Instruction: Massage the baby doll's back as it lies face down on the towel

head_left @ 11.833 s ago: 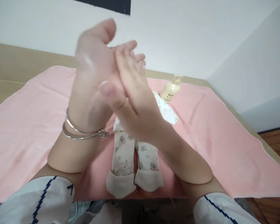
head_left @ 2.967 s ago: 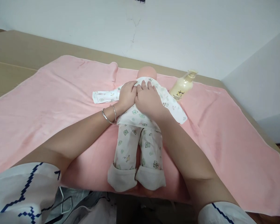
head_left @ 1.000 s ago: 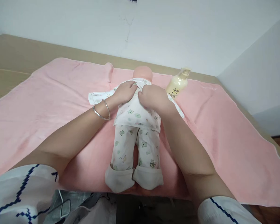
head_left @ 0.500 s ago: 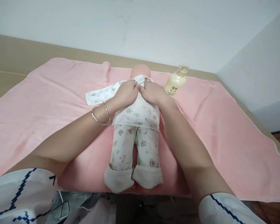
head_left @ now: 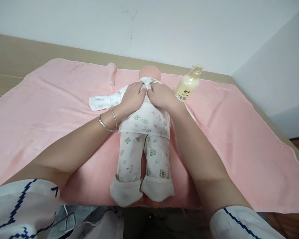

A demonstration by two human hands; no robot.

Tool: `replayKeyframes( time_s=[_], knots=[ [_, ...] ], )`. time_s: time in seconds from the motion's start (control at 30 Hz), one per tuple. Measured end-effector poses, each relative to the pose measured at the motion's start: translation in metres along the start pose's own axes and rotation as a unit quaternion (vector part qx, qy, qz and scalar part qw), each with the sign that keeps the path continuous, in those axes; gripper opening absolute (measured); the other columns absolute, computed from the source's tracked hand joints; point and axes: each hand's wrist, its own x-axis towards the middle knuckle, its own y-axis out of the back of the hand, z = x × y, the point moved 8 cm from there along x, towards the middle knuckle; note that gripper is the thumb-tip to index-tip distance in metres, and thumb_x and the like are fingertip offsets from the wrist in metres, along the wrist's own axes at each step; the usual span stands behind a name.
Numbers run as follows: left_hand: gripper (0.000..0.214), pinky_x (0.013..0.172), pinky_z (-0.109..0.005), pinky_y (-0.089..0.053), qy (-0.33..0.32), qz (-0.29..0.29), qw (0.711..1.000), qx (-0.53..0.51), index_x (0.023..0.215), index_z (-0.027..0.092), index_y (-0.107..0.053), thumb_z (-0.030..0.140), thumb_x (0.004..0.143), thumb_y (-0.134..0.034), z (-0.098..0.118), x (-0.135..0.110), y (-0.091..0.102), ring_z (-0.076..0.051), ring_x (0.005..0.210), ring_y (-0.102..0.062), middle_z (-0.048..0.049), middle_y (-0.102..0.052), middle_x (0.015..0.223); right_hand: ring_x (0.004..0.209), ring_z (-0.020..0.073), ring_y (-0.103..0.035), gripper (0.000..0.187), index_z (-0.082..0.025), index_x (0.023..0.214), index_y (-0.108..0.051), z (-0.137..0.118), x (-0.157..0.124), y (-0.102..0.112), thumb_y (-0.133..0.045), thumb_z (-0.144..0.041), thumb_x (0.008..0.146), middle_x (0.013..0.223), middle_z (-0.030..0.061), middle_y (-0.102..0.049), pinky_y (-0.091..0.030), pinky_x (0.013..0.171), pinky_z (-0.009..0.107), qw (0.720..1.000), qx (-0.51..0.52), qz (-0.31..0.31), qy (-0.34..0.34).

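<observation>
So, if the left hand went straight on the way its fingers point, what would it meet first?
Probably the doll's head, just past the shirt collar. The left hand is on the shirt; depth is unclear, so it may brush the right hand first.

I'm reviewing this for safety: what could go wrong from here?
The right hand is close to the bottle, so an outward swing might tip it. The bangles behind the left hand might snag the shirt. The doll lies with its cuffs by the blanket's near edge, so a pull might slide it over.
</observation>
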Motion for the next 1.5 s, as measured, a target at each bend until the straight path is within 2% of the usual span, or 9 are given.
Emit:
replayKeyframes(
  time_s=[0.13,0.4,0.63,0.8,0.93,1.07,1.2,1.33,1.5],
  knots=[
    [0.047,0.122,-0.046,-0.041,-0.002,-0.008,1.0,0.009,0.132,0.018,-0.062,0.036,0.104,-0.029,-0.004,0.001,-0.003,-0.028,0.134,-0.055,-0.0143,-0.064,0.142,0.138,0.0343,-0.054,0.062,0.002,0.155,-0.045,0.014,0.009,-0.007,-0.024,-0.036,0.11,0.146,0.0257,-0.056,-0.041,0.12,0.048,0.998,0.048,0.02,-0.038],
    [0.05,0.123,-0.048,-0.041,-0.057,-0.072,0.993,0.068,0.134,0.016,-0.061,0.035,0.105,-0.024,0.007,0.0,0.001,-0.028,0.132,-0.055,-0.0143,-0.066,0.131,0.14,0.0361,-0.052,0.065,0.002,0.159,-0.038,0.015,0.009,-0.011,-0.024,-0.038,0.108,0.157,0.0272,-0.046,-0.04,0.122,0.052,0.998,0.056,0.004,-0.019],
    [0.034,0.108,-0.046,-0.048,-0.028,-0.078,0.992,0.098,0.105,0.015,-0.066,0.021,0.097,-0.034,0.031,-0.011,0.01,-0.03,0.113,-0.061,-0.0165,-0.067,0.112,0.136,0.034,-0.055,0.062,-0.002,0.155,-0.042,0.017,0.006,-0.007,-0.023,-0.038,0.108,0.156,0.0251,-0.048,-0.044,0.118,0.048,0.999,0.038,-0.01,-0.001],
    [0.029,0.1,-0.043,-0.05,-0.021,-0.062,0.997,0.034,0.089,0.019,-0.064,0.02,0.096,-0.036,0.016,0.0,0.01,-0.026,0.101,-0.062,-0.0121,-0.07,0.102,0.126,0.0336,-0.061,0.055,-0.005,0.152,-0.046,-0.004,-0.009,0.0,-0.026,-0.031,0.108,0.138,0.0228,-0.061,-0.05,0.108,0.046,0.999,-0.031,-0.022,0.03],
    [0.032,0.097,-0.042,-0.051,-0.01,-0.061,0.998,0.023,0.093,0.019,-0.065,0.027,0.1,-0.035,0.006,0.004,0.01,-0.026,0.099,-0.062,-0.0128,-0.071,0.106,0.102,0.0298,-0.068,0.043,-0.005,0.133,-0.061,-0.022,-0.019,0.001,-0.032,-0.017,0.104,0.114,0.0221,-0.068,-0.054,0.091,0.04,0.995,-0.088,-0.03,0.032],
    [0.038,0.107,-0.046,-0.048,-0.005,-0.055,0.998,0.032,0.11,0.017,-0.067,0.027,0.102,-0.031,0.012,-0.001,0.01,-0.029,0.113,-0.061,-0.016,-0.069,0.118,0.096,0.0267,-0.068,0.038,-0.009,0.114,-0.069,-0.021,-0.015,0.003,-0.034,-0.02,0.105,0.107,0.0187,-0.069,-0.054,0.091,0.039,0.998,-0.054,0.005,0.01],
    [0.041,0.112,-0.051,-0.045,0.007,-0.068,0.994,0.086,0.122,0.01,-0.064,0.024,0.102,-0.032,0.021,-0.009,0.008,-0.033,0.12,-0.06,-0.0211,-0.066,0.124,0.108,0.0269,-0.067,0.04,-0.009,0.125,-0.065,-0.005,0.0,-0.001,-0.032,-0.023,0.107,0.12,0.0178,-0.069,-0.053,0.095,0.037,0.999,-0.021,0.029,0.016],
    [0.037,0.11,-0.05,-0.047,-0.02,-0.063,0.994,0.092,0.117,0.012,-0.065,0.022,0.099,-0.033,0.027,-0.01,0.009,-0.033,0.119,-0.06,-0.0199,-0.067,0.121,0.119,0.0299,-0.064,0.049,-0.006,0.137,-0.059,0.002,0.006,-0.005,-0.026,-0.029,0.109,0.13,0.0203,-0.065,-0.052,0.102,0.04,0.999,-0.004,0.02,0.026],
    [0.029,0.108,-0.045,-0.048,0.015,-0.064,0.996,0.058,0.102,0.016,-0.065,0.022,0.098,-0.036,0.012,-0.001,0.009,-0.03,0.113,-0.062,-0.0149,-0.069,0.114,0.103,0.0296,-0.068,0.046,-0.004,0.136,-0.06,-0.015,-0.012,0.001,-0.03,-0.024,0.107,0.117,0.0215,-0.068,-0.054,0.09,0.04,0.997,-0.073,0.0,0.024]
  ],
)
